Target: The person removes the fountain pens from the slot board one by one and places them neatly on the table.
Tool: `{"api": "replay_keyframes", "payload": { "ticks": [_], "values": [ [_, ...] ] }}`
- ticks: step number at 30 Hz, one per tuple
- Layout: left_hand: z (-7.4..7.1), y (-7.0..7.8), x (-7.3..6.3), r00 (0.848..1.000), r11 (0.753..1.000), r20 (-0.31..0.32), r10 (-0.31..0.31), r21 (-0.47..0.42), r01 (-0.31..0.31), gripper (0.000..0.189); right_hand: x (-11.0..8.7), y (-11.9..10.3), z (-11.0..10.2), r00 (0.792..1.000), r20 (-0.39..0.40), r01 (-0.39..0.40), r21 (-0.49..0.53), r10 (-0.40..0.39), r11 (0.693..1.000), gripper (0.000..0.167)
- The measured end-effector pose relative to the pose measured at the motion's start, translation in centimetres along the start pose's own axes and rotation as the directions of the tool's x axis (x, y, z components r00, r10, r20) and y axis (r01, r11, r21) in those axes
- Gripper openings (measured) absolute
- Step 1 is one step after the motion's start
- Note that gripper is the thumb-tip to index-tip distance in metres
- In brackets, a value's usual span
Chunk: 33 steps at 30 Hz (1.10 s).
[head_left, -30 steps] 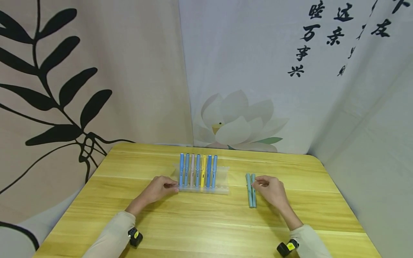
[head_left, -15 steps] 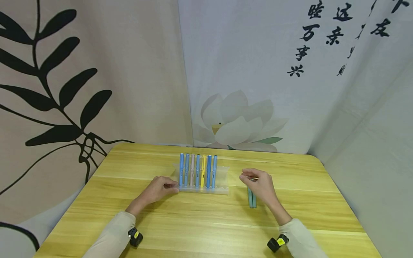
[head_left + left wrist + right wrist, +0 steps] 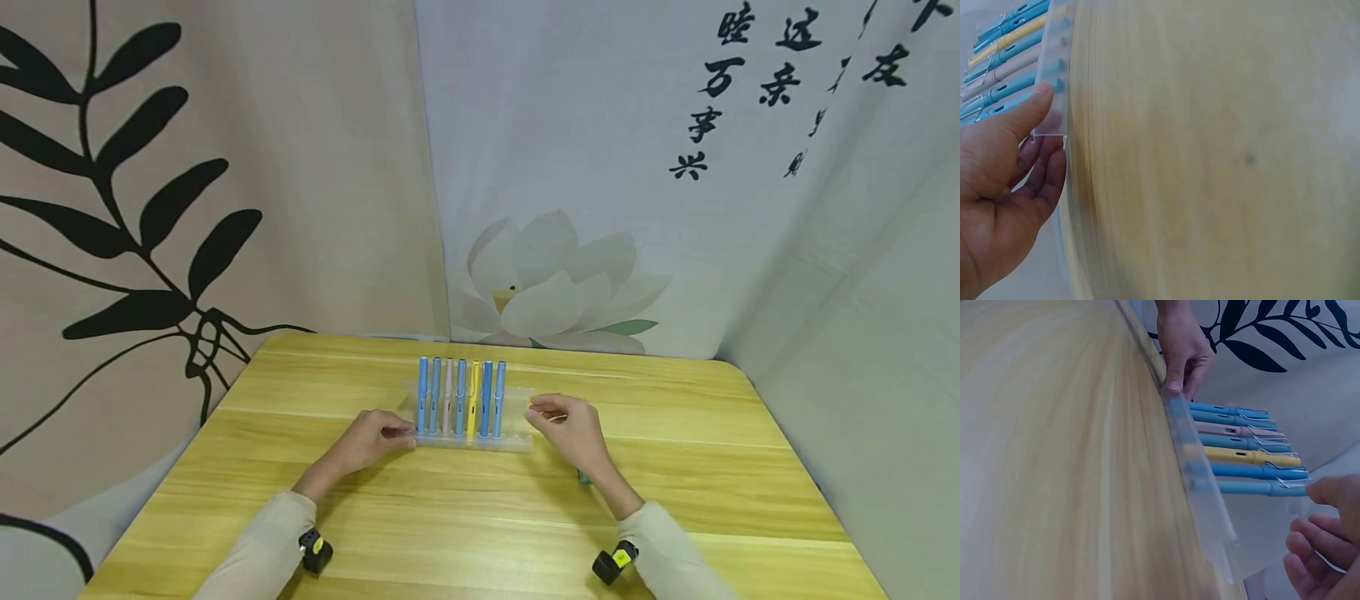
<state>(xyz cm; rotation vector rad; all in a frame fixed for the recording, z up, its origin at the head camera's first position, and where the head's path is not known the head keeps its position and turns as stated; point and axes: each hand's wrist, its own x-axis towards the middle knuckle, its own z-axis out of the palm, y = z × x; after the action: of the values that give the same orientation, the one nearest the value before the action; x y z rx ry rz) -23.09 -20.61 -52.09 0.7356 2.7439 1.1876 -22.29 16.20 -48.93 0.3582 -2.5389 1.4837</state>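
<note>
A clear plastic pen rack (image 3: 517, 419) stands on the table, holding several upright pens: blue ones, a pinkish-grey pen (image 3: 447, 398) and a yellow pen (image 3: 472, 400). My left hand (image 3: 363, 437) pinches the rack's left end, thumb on its front strip (image 3: 1055, 115) in the left wrist view. At the rack's right edge is my right hand (image 3: 572, 431), fingers loosely bent with nothing between them. In the right wrist view its thumb (image 3: 1330, 489) appears close to the cap of the end blue pen (image 3: 1260, 487); contact is unclear. Green pens (image 3: 583, 477) lie mostly hidden beneath my right forearm.
The wooden table (image 3: 450, 533) extends around the rack, its back edge meeting a curtain (image 3: 337, 208) with a printed leaf pattern. Each wrist wears a small black camera (image 3: 315, 552).
My right hand has moved left from the two green pens to the rack's right edge, leaving them on the table. My left hand stays at the rack's left end.
</note>
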Motion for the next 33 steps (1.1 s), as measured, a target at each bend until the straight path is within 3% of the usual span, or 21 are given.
{"api": "replay_keyframes", "payload": {
  "ticks": [13,33],
  "values": [
    [0.0,0.1,-0.1,1.000,1.000,0.006,0.002,-0.004,-0.002,0.024,1.0,-0.3,3.1,0.997,0.030,-0.066,-0.015,0.066,0.998,0.026],
    [0.0,-0.1,0.0,1.000,1.000,0.007,-0.002,-0.005,0.003,0.027,1.9,-0.5,5.3,0.993,0.034,-0.115,0.011,0.115,0.993,0.022]
  ]
}}
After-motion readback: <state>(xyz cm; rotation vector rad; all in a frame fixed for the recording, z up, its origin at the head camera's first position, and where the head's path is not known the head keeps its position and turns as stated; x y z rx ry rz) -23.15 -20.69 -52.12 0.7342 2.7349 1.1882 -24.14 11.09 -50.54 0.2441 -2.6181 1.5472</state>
